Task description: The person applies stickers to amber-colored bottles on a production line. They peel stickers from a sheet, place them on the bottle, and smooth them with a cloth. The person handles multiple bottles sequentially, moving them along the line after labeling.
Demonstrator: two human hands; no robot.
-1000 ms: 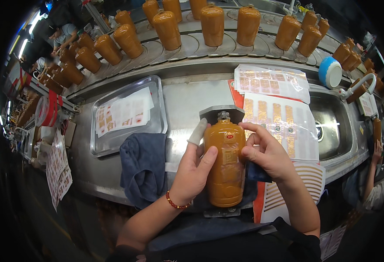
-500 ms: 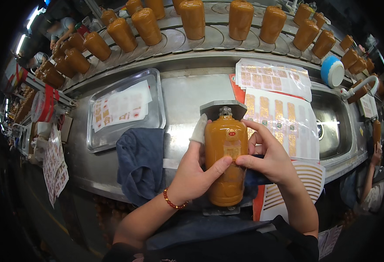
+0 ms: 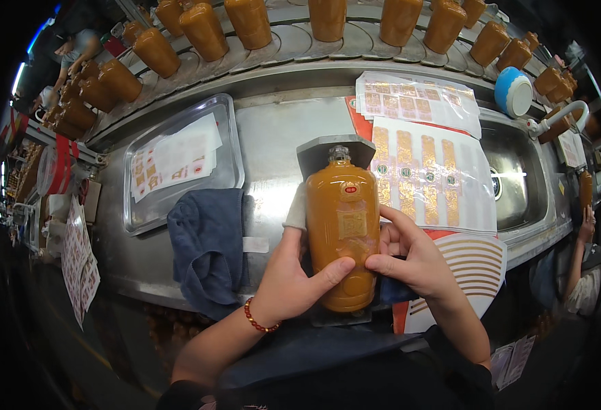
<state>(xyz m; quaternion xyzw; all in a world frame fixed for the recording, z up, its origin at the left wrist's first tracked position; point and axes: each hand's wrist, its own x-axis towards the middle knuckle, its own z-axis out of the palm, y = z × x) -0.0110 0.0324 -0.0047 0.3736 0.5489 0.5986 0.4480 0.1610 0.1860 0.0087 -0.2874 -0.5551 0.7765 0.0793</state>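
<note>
A glossy caramel-brown bottle [image 3: 324, 201] with a clear glass neck lies tilted back against a grey metal stand [image 3: 312, 156], its mouth pointing away from me. A small red oval emblem sits high on its front, with a gold rectangular label [image 3: 352, 224] below. My left hand [image 3: 288, 277] wraps the bottle's left side, its thumb pressed on the lower front; a white cover sleeves at least one finger. From the right, my right hand [image 3: 413, 263] holds the bottle, thumb on the front below the label and fingers bent along its side.
Sheets of gold labels [image 3: 474, 184] and a sheet of curved gold strips [image 3: 478, 263] lie right, beside a sink [image 3: 526, 198]. To the left are a blue cloth [image 3: 208, 253] and a metal tray [image 3: 235, 154] with label sheets. Brown bottles [image 3: 249, 24] line a conveyor [image 3: 287, 61] behind.
Both thumbs have slid down the bottle's front, uncovering more of the gold label. The whole view has shifted slightly; my hands still hold the bottle.
</note>
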